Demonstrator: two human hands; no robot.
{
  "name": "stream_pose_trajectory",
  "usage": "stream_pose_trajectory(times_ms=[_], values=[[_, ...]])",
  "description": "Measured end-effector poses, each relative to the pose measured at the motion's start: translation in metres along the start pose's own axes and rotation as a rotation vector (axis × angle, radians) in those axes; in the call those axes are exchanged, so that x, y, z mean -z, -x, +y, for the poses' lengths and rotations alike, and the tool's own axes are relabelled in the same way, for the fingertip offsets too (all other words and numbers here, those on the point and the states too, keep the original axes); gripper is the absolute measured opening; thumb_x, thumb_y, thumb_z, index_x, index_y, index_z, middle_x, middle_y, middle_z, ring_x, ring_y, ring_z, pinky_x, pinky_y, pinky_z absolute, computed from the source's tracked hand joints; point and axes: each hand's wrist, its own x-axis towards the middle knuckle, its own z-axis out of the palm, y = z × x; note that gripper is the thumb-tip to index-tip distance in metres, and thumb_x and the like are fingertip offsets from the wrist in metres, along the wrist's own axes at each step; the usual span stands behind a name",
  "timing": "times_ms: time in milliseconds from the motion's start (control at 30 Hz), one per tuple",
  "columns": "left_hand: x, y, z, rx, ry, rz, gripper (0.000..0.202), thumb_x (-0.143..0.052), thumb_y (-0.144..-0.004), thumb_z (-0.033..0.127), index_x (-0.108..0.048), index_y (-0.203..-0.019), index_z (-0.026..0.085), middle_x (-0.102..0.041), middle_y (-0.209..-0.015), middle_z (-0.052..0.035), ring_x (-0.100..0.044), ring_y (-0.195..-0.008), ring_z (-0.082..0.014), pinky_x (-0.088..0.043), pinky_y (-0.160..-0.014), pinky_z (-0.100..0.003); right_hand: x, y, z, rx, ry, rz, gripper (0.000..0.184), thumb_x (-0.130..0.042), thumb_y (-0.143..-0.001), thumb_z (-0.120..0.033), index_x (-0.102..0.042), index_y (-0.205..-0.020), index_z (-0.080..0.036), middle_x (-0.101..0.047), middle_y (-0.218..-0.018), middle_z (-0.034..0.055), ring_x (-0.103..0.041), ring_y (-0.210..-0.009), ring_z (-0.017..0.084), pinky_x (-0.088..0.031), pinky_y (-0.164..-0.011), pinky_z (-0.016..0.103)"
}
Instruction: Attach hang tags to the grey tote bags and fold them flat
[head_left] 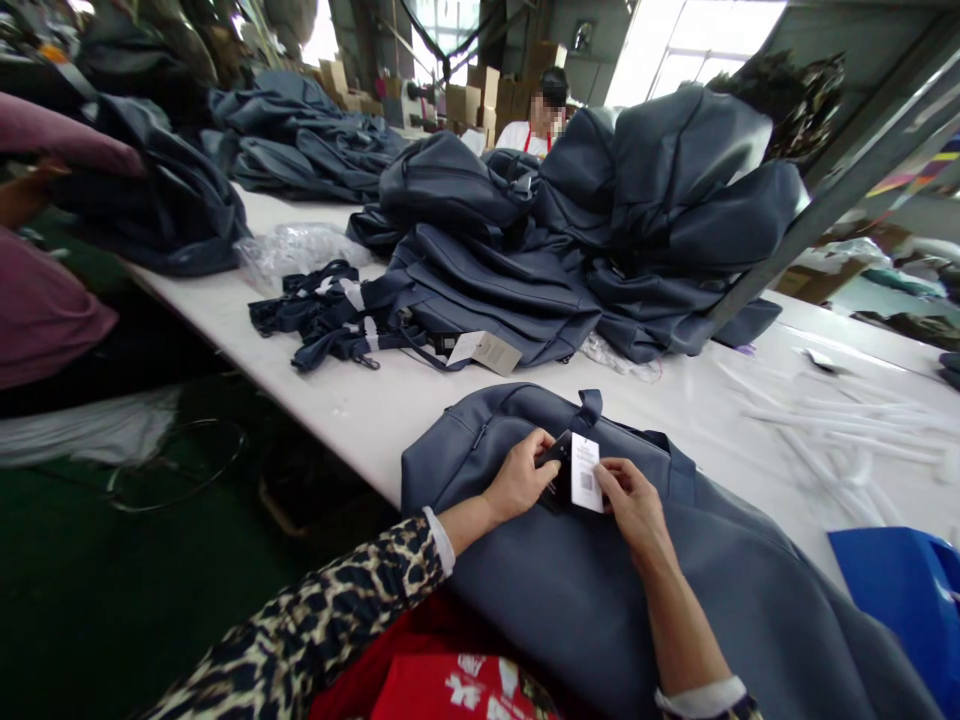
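A dark blue backpack (675, 590) lies flat in front of me, over the near edge of the white table (360, 400). My left hand (521, 480) pinches a small black tag (556, 458) near the bag's top handle. My right hand (630, 500) pinches the lower edge of a white paper label (585, 472) with a printed code, held against the black tag. Both hands rest on the bag's upper panel, fingers closed on the tags.
A heap of dark blue backpacks (600, 230) fills the table's middle, with loose straps (322, 315) and hang tags (487, 352) beside it. White plastic strips (840, 420) lie right. A blue bin (907, 590) stands near right. A person in maroon (45, 300) is at left; another sits behind the heap.
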Motion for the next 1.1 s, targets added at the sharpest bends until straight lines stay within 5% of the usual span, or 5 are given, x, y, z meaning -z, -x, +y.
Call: stream_pose_trajectory(times_ms=[167,533,800,933,1100], values=[[0.000,0.000,-0.001,0.002,0.007,0.004,0.011,-0.056,-0.081,0.014,-0.053,-0.090,0.018,-0.065,-0.086,0.0002,-0.063,-0.082,-0.0162,-0.048,-0.075,-0.027,-0.011,0.006,-0.001,-0.051,-0.091,-0.054,0.076,-0.079,-0.065,-0.055,-0.053,-0.128,-0.022,-0.070,-0.066,-0.0012,-0.057,-0.052,0.018,-0.040,-0.045,0.027],[0.001,0.000,-0.002,0.035,0.048,0.011,0.013,-0.059,-0.078,0.013,-0.055,-0.090,0.018,-0.065,-0.085,-0.0001,-0.061,-0.083,-0.0157,-0.046,-0.078,-0.027,0.042,-0.007,-0.015,0.000,-0.138,0.202,0.033,-0.080,-0.063,-0.043,-0.073,-0.087,-0.021,-0.069,-0.068,0.0004,-0.056,-0.055,0.015,-0.040,-0.048,0.026],[0.005,0.005,0.003,0.098,0.177,-0.076,0.014,-0.060,-0.078,0.021,-0.052,-0.089,0.017,-0.062,-0.081,0.0000,-0.059,-0.072,-0.0129,-0.046,-0.066,-0.024,0.047,-0.017,-0.009,-0.179,-0.469,0.037,0.032,-0.086,-0.056,-0.036,-0.072,-0.076,-0.016,-0.064,-0.066,0.0028,-0.046,-0.047,0.009,-0.034,-0.035,0.023],[0.003,0.006,0.005,0.086,0.172,-0.072,0.013,-0.060,-0.077,0.017,-0.052,-0.087,0.018,-0.060,-0.082,0.0010,-0.059,-0.076,-0.0129,-0.046,-0.069,-0.023,0.051,-0.013,-0.003,-0.193,-0.595,0.006,0.031,-0.086,-0.055,-0.032,-0.071,-0.078,-0.019,-0.043,-0.050,-0.0068,-0.031,-0.040,0.005,-0.031,-0.032,0.019],[0.002,0.007,0.006,0.080,0.148,-0.072,0.012,-0.059,-0.078,0.015,-0.051,-0.086,0.018,-0.060,-0.082,0.0014,-0.058,-0.078,-0.0132,-0.044,-0.071,-0.024,0.046,-0.008,-0.004,-0.227,-0.770,0.027,0.041,-0.089,-0.057,-0.027,-0.074,-0.095,-0.022,-0.043,-0.054,-0.0092,-0.034,-0.043,0.003,-0.046,-0.042,0.017]])
